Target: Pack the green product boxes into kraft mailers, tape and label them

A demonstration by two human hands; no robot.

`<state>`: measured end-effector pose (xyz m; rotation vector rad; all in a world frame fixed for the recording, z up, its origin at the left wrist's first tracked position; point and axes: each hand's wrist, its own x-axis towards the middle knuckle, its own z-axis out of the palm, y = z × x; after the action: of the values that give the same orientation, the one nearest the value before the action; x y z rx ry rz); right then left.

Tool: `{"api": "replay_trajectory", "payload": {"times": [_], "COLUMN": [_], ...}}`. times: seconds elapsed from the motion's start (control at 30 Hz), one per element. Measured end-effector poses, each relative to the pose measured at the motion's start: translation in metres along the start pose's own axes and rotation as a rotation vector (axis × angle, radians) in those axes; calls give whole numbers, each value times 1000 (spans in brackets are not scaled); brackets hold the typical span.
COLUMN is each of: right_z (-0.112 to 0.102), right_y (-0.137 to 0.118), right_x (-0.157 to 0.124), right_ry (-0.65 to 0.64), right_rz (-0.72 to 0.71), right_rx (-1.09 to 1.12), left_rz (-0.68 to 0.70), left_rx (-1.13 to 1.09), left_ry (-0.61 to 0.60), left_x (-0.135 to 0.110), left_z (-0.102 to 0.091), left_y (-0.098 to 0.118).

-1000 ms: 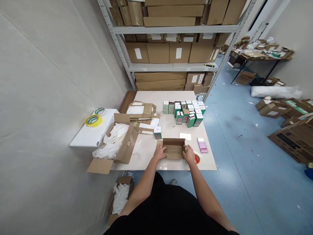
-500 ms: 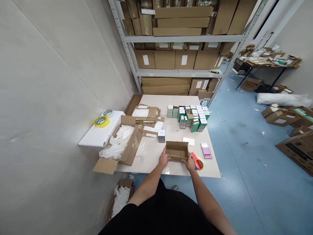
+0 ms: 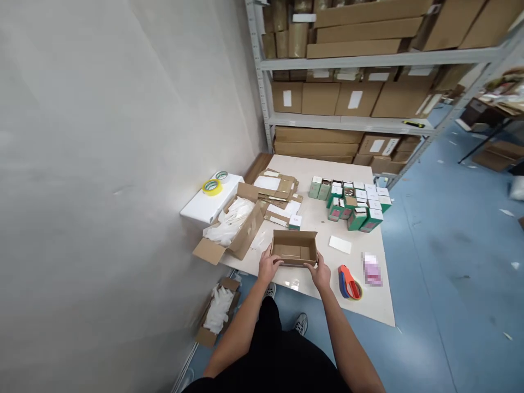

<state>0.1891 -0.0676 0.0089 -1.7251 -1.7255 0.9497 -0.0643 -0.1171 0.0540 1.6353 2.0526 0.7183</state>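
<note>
Both hands clasped an open, empty box (image 3: 295,248) low in the centre of the frame, the left hand (image 3: 268,267) curled round its left end and the right hand (image 3: 321,274) round its near right corner. The box sat on a table (image 3: 313,222), close to the near edge; a hard pull looked enough to tip it to the floor, and the loose flaps could buckle under pressure. A tape dispenser (image 3: 349,275) lay just right of the right hand, where a sweep of the arm might knock it. A single green carton (image 3: 295,221) stood just beyond the box, a cluster of cartons (image 3: 356,204) to the upper right, flattened cardboard (image 3: 278,188) and a bag-filled carton (image 3: 233,229) to the left.
</note>
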Motion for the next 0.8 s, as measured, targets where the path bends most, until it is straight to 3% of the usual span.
{"api": "replay_trajectory", "payload": {"times": [0.17,0.3,0.47,0.63,0.8], "right_z": [12,34,62,101,149], "right_y": [-42,-83,-152,-219,-259], "right_x": [1,9,29,48,77], "right_ry": [-94,-68,-27,-98,-133], "right_rz": [-143,-264,-460,-637,-728], "right_rx": [57,-41,-186,-145,-116], "left_rz": [-83,-142,-178,-204,-108], "left_rx": [-20,-81,-166,-160,-125], "left_ry": [52,143,151,139,184], "left_x": [-26,-51,-73,-81,-81], "left_z": [-41,-60,-82,-91,-94], "left_y": [-34,-67,-94,-119,-134]}}
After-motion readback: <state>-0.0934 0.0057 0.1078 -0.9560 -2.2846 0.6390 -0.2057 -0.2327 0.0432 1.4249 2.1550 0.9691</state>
